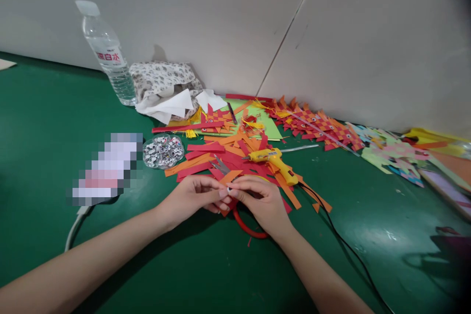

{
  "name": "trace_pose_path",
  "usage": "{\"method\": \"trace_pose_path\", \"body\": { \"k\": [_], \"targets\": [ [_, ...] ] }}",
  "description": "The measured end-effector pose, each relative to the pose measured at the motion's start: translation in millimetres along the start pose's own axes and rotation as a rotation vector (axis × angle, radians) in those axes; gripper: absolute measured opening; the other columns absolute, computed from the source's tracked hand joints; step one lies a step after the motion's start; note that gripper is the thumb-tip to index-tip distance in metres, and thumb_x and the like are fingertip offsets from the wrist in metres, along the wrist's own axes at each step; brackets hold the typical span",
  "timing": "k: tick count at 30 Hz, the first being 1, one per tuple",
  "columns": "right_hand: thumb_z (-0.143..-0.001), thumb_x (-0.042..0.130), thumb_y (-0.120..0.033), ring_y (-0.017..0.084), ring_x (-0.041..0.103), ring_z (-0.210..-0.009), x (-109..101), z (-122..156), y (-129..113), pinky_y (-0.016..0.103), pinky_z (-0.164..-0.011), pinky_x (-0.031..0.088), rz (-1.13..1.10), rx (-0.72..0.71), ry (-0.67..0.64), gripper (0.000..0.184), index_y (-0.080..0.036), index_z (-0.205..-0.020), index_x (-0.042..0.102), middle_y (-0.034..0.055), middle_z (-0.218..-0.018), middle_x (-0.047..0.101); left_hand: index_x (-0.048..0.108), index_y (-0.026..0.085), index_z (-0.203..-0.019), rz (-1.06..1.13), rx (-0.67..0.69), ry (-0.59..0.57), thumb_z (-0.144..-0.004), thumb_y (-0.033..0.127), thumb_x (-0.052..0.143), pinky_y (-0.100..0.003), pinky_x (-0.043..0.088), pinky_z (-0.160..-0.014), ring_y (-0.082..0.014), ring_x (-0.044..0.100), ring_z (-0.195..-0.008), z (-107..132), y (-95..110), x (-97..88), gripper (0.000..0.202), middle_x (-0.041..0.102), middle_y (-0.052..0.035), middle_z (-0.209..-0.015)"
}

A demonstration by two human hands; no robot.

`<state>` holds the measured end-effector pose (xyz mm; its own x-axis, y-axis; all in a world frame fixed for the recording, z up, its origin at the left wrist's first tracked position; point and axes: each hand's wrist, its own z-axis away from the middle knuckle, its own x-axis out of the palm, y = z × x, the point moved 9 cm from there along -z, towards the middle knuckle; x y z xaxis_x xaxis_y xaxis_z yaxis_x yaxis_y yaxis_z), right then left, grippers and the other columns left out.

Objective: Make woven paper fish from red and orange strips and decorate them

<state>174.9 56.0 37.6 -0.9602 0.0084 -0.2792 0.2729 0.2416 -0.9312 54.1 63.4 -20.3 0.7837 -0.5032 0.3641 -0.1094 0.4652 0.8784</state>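
My left hand (196, 195) and my right hand (257, 201) meet over the green table (51, 122), fingertips pinched together on a small orange and red paper piece (230, 179) with a tiny googly eye at the pinch. Both hands are closed on it. Under my right hand lie red-handled scissors (247, 228). Just behind the hands sits a pile of red and orange paper strips (228, 154), and a yellow glue gun (274, 162) lies on it.
A clear round dish of googly eyes (164, 151) sits left of the strips. A water bottle (108, 56) and patterned cloth (162, 78) stand by the wall. Woven red-orange paper fish (316, 127) line the back. The gun's black cord (353, 250) trails right.
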Motion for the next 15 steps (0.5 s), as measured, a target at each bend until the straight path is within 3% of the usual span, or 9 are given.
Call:
{"method": "trace_pose_path", "body": {
  "k": [15],
  "targets": [
    [-0.074,0.072,-0.026,0.017,0.066,-0.074,2.1,0.4,1.7,0.030,-0.067,0.054,-0.013,-0.005,-0.017,0.007,-0.027,-0.079,0.075,0.0025,-0.078,0.072,0.068,0.014,-0.080,-0.005,0.018,0.001,-0.073,0.032,0.073,-0.024,0.053,-0.066,-0.0133,0.068,-0.067,0.9,1.5,0.3,0.020,0.072,-0.0033,-0.072]
  ]
}}
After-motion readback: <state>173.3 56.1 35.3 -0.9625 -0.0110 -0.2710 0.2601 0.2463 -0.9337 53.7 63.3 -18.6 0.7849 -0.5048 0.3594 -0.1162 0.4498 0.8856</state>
